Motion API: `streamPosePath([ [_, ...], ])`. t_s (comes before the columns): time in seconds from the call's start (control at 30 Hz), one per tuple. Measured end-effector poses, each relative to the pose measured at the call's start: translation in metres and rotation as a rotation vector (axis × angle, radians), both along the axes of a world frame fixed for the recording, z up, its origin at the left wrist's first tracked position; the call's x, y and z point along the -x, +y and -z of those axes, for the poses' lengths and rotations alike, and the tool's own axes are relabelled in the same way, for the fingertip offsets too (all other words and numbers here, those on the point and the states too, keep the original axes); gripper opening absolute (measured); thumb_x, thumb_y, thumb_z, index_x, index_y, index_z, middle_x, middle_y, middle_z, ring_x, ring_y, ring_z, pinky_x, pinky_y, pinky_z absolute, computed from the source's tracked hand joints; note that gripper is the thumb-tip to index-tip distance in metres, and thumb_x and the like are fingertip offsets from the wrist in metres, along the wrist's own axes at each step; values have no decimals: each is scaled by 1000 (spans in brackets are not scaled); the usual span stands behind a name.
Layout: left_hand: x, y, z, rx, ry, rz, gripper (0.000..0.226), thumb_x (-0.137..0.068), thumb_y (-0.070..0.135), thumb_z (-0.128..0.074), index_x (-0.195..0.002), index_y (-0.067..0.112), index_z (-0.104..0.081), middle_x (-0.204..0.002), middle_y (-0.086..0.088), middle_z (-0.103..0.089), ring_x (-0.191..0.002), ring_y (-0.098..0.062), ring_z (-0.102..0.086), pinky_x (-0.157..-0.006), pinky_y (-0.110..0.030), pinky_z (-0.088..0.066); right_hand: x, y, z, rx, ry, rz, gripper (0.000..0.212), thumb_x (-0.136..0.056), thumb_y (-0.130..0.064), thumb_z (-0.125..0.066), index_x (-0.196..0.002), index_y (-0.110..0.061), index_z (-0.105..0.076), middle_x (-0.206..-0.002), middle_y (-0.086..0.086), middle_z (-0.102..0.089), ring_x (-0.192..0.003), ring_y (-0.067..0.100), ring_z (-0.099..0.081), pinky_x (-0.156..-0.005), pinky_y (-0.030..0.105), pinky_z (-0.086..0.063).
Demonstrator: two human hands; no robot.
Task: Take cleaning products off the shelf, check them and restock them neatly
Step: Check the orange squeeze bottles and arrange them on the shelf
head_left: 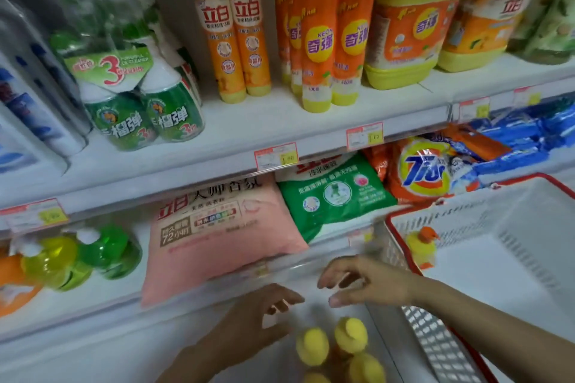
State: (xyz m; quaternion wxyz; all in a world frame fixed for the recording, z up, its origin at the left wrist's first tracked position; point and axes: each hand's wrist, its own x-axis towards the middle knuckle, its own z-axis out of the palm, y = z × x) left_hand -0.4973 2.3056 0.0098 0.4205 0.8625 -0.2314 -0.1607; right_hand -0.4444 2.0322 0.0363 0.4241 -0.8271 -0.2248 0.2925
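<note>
**Several yellow-capped bottles (351, 334) waiting under two empty hands**

I am holding my left hand (258, 314) and my right hand (367, 284) open, fingers spread and gripping nothing. I am hovering them just above the bottles, which are huddling below and between my fingertips. The bottles are standing upright, long axis running vertical, caps pointing up at my palms. I am seeing them almost end-on, so their bodies are mostly hiding beneath the caps.

Tipping is the risk I am weighing. They are crowding each other, so spread fingers coming down on one cap could be knocking its neighbours over. A pinch on a rounded cap alone may be slipping, and a hold lower down seems safer to me. Just beyond my left fingertips the pink bag (217, 236) seems to be overhanging its shelf lip, and a rising bottle could be catching it. Close beside my right wrist the basket (451, 221) is narrowing my room to swing.
</note>
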Motion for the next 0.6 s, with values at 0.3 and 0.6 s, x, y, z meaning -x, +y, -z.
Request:
streamPosePath([
  [0.3,32,-22,58,6,234,37,71,-70,68,-70,-131,66,-33,-137,38,-40,-125,9,-44,-99,-22,-47,43,-25,61,60,145,33,48,-82,-18,-80,-127,-14,-63,-122,-5,-63,-114,1,-56,-88,15,-50],
  [0.6,31,-42,71,59,245,-109,58,-69,54,-74,-118,65,-43,-114,32,-58,-111,2,-58,-94,-27,-52,49,-19,73,24,67,128,49,-83,-29,-78,-127,-16,-59,-113,-3,-63,-98,-13,-56,-88,14,-47],
])
